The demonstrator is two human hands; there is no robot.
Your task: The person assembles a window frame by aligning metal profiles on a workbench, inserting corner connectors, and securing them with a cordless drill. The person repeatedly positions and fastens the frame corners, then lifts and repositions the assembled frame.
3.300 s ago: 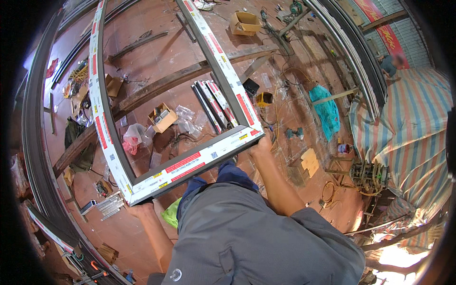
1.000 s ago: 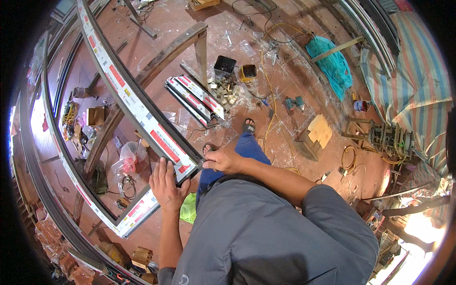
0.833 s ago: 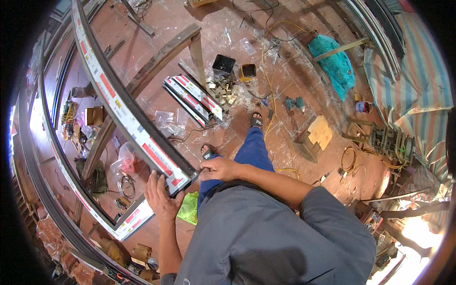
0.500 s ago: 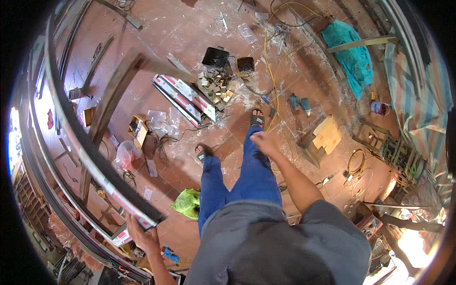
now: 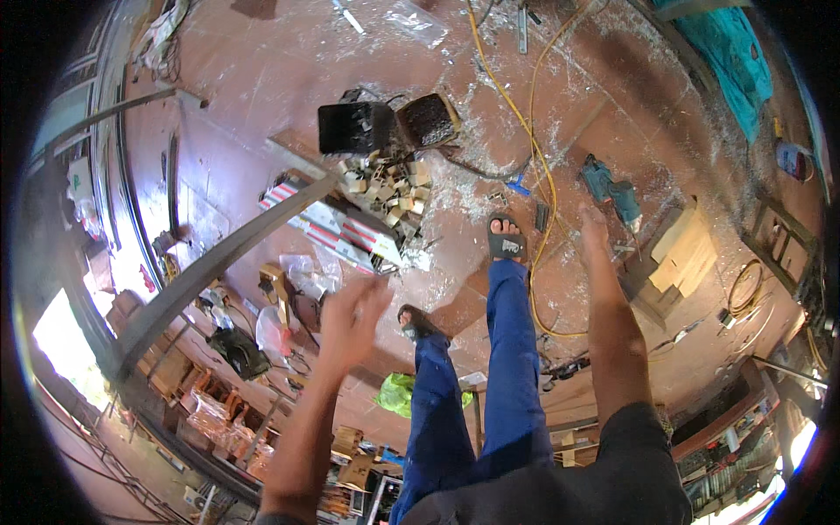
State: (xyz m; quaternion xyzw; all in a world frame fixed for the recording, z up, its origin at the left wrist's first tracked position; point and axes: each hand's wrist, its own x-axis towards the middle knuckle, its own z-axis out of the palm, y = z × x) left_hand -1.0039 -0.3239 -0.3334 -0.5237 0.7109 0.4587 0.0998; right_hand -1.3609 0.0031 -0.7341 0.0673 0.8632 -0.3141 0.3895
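My left hand is raised in front of me, fingers partly spread, holding nothing I can see. Below and beyond it, long silver profiles with red and white film lie on the tiled floor beside a pile of small cut metal pieces. My right hand hangs over the floor on the right, its fingers foreshortened and blurred. Closest to it in the picture is a teal power tool lying on the floor; I see no contact between them.
A long bar crosses the left side. Two dark open containers stand behind the cut pieces. A yellow cable runs past my right foot. Flattened cardboard lies at right, a green bag near my left leg.
My left hand has let go of the long profile it held and moved right, in front of me. My right hand has moved right, away from my leg. The whole view has shifted.
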